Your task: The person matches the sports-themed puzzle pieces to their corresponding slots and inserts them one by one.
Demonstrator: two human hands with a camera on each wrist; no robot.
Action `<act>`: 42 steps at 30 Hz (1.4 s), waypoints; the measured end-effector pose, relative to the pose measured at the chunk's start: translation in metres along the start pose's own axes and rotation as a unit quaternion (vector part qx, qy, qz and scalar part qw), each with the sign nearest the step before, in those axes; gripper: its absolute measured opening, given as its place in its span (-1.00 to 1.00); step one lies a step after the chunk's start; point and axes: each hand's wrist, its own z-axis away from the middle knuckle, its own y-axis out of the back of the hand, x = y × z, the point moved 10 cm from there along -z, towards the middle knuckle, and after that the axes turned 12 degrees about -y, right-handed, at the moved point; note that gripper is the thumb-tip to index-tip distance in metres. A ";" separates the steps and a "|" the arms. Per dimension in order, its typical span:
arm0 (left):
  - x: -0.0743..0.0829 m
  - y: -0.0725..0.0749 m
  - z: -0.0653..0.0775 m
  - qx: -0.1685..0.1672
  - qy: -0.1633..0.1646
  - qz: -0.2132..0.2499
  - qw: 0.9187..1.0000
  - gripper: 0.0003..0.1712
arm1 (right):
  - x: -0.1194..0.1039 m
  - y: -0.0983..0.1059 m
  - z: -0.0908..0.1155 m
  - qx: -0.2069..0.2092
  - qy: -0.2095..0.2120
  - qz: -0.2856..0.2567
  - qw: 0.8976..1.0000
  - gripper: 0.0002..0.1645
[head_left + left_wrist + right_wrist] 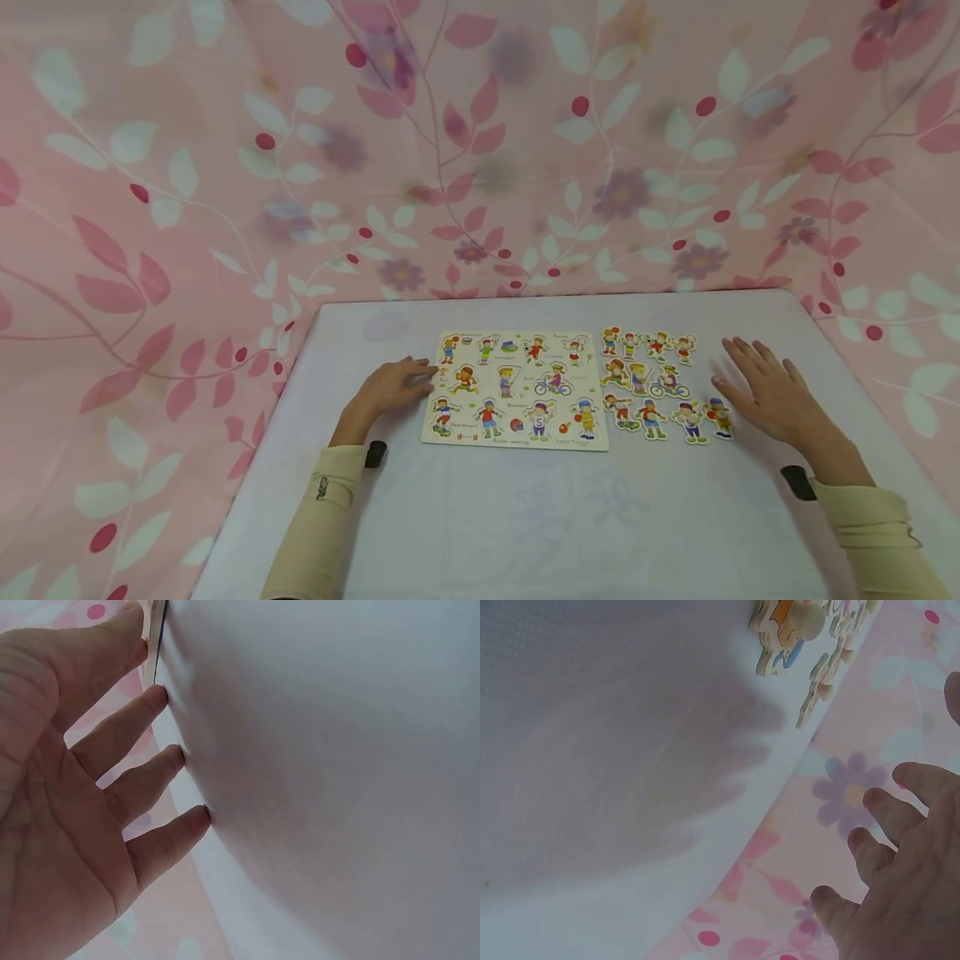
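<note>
A pale puzzle board printed with children playing sports lies flat on the table. My left hand rests at its left edge, fingers spread and loosely bent; in the left wrist view the thumb and forefinger are beside the board's edge. To the right of the board lie several loose puzzle pieces in rough rows, among them a cyclist piece and a purple-trousered player piece. A round wooden knob stands up from one piece. My right hand is held just right of the pieces, fingers spread, holding nothing.
A white cloth covers the table. Pink floral curtains hang behind it and at both sides. Each wrist wears a dark camera, the left one and the right one, beside beige sleeves.
</note>
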 end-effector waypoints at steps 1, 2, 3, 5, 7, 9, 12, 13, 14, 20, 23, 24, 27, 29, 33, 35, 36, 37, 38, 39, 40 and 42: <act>0.000 0.001 0.000 0.002 0.001 0.000 1.000 -0.53 | -0.001 0.001 0.000 0.002 0.003 -0.002 1.000 -0.08; -0.001 0.001 0.001 0.003 0.004 0.001 1.000 -0.53 | -0.003 0.002 -0.001 0.003 0.005 -0.005 1.000 -0.09; -0.001 0.001 0.001 0.004 0.007 0.001 1.000 -0.53 | -0.004 0.003 -0.001 0.006 0.009 -0.006 1.000 -0.10; -0.002 0.001 0.001 0.005 0.010 -0.001 1.000 -0.53 | -0.007 0.005 -0.002 0.011 0.014 -0.008 1.000 -0.12; -0.003 0.000 0.001 0.008 0.012 -0.002 1.000 -0.52 | -0.009 0.006 -0.003 0.015 0.016 -0.009 1.000 -0.12; -0.003 0.000 0.001 0.009 0.012 -0.005 1.000 -0.52 | -0.012 0.008 -0.004 0.019 0.018 -0.010 1.000 -0.13; -0.003 0.001 0.001 0.011 0.012 -0.010 1.000 -0.53 | -0.018 0.010 -0.007 0.020 0.018 -0.014 1.000 -0.12; -0.003 0.001 0.000 0.012 0.013 -0.010 1.000 -0.53 | -0.021 0.011 -0.009 0.017 0.019 -0.015 1.000 -0.12; -0.002 0.002 0.000 0.013 0.014 -0.011 1.000 -0.53 | -0.023 0.010 -0.011 0.014 0.017 -0.015 1.000 -0.12; -0.001 0.006 -0.001 0.015 0.024 -0.007 1.000 -0.55 | -0.041 0.006 -0.026 -0.004 0.018 -0.007 1.000 -0.11; -0.001 0.004 -0.003 0.012 0.032 -0.001 0.999 -0.55 | -0.051 0.005 -0.034 0.002 0.032 -0.005 0.999 -0.13; -0.002 0.004 -0.004 0.010 0.034 -0.001 0.999 -0.55 | -0.055 0.004 -0.036 0.003 0.038 -0.004 0.999 -0.14; -0.003 0.002 -0.006 0.005 0.044 0.002 0.999 -0.55 | -0.063 0.001 -0.043 0.001 0.047 -0.006 0.999 -0.17; -0.004 0.001 -0.007 -0.001 0.052 -0.001 0.999 -0.54 | -0.069 -0.002 -0.048 0.002 0.054 -0.005 0.999 -0.18; -0.005 0.002 -0.007 -0.005 0.062 -0.004 0.998 -0.54 | -0.086 -0.003 -0.060 0.015 0.072 0.004 0.997 -0.23; -0.006 0.003 -0.007 -0.004 0.065 -0.003 0.998 -0.54 | -0.093 -0.004 -0.066 0.017 0.075 0.006 0.997 -0.25; -0.006 0.003 -0.007 -0.003 0.065 -0.002 0.998 -0.54 | -0.095 -0.005 -0.069 0.015 0.075 0.006 0.997 -0.26; -0.007 0.003 -0.006 -0.002 0.065 0.000 0.998 -0.54 | -0.097 -0.007 -0.073 0.010 0.073 0.006 0.997 -0.26; -0.008 0.003 -0.006 0.000 0.066 0.002 0.998 -0.54 | -0.098 -0.010 -0.076 0.003 0.071 0.005 0.997 -0.27; -0.009 0.002 -0.006 0.001 0.066 0.005 0.998 -0.54 | -0.099 -0.012 -0.079 -0.003 0.069 0.002 0.998 -0.27; -0.010 0.001 -0.006 0.002 0.067 0.007 0.998 -0.54 | -0.101 -0.015 -0.081 -0.010 0.069 -0.001 0.998 -0.29; -0.012 0.000 -0.007 0.004 0.067 0.012 0.998 -0.54 | -0.103 -0.020 -0.087 -0.019 0.072 -0.006 0.997 -0.32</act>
